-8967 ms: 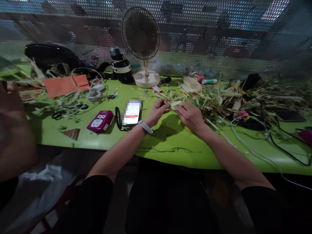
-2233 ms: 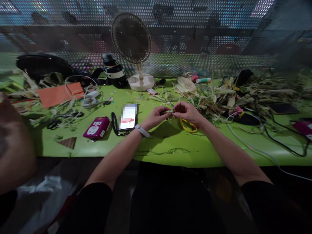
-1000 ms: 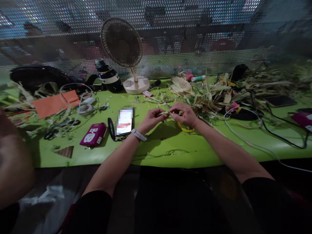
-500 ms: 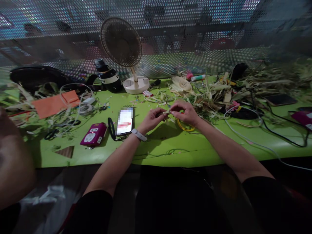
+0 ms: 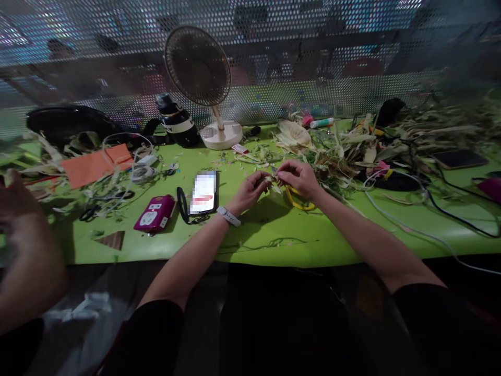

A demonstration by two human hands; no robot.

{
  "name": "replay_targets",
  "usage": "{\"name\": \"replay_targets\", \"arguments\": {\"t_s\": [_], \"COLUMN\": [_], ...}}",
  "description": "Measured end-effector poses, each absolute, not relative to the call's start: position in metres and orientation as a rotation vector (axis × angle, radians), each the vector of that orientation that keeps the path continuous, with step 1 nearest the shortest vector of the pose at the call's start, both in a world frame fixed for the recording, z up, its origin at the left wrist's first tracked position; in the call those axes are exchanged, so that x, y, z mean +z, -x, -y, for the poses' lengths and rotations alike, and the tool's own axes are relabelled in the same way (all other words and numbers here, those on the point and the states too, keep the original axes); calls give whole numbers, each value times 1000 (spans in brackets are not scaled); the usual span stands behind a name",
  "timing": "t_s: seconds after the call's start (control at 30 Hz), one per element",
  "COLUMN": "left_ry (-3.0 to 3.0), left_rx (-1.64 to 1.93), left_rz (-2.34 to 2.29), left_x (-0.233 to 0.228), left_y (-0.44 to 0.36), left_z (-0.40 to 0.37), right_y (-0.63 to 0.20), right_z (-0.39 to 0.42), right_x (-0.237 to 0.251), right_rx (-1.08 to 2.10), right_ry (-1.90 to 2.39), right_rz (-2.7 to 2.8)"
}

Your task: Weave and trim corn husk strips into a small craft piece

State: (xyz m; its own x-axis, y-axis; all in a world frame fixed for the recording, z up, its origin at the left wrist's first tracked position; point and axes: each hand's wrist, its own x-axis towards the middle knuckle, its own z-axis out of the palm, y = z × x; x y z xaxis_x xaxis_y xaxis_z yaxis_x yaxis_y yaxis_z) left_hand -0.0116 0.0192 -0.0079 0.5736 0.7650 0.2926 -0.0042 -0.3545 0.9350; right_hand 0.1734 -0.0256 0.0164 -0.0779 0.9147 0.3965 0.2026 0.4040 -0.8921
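Observation:
Over the middle of the green table (image 5: 266, 235), my left hand (image 5: 252, 190), with a pale watch band (image 5: 228, 215) on the wrist, pinches a small strip of pale corn husk (image 5: 273, 180). Just to its right, my right hand (image 5: 299, 180) is closed round scissors with yellow handles (image 5: 300, 202). The loops hang below the palm and a short grey tip pokes out by the fingers. The two hands' fingertips are close together; whether they touch is hard to tell. Dried plant scraps (image 5: 332, 164) lie right behind my right hand.
Left of my hands are a lit phone (image 5: 203, 193), a magenta device (image 5: 155, 214), dark scissors (image 5: 90, 211) and orange paper (image 5: 96, 166). Behind stand a fan (image 5: 221, 134) and a black bottle (image 5: 180, 128). Cables (image 5: 422, 232) cross the right side. Another person's hand (image 5: 19, 209) is at far left.
My fingertips have moved slightly apart around the husk strip. The view has shifted a little, and the other person's hand at left shows more of its fingers.

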Motion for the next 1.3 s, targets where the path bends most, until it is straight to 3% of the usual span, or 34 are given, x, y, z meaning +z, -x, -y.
{"name": "replay_targets", "arguments": {"t_s": [0.33, 0.57, 1.1, 1.3], "left_ry": [-1678, -1195, -1181, -1159], "left_rx": [754, 744, 342, 527], "left_rz": [-548, -572, -439, -512], "left_x": [0, -1, 12, 6], "left_y": [12, 9, 11, 9], "left_z": [-11, -10, 5, -1], "right_y": [-178, -173, -163, -167], "right_z": [20, 21, 22, 25], "right_x": [16, 16, 10, 16], "right_rx": [705, 536, 443, 740], "right_ry": [1164, 1036, 1066, 1201], "right_rz": [1910, 1910, 1891, 1695]}}
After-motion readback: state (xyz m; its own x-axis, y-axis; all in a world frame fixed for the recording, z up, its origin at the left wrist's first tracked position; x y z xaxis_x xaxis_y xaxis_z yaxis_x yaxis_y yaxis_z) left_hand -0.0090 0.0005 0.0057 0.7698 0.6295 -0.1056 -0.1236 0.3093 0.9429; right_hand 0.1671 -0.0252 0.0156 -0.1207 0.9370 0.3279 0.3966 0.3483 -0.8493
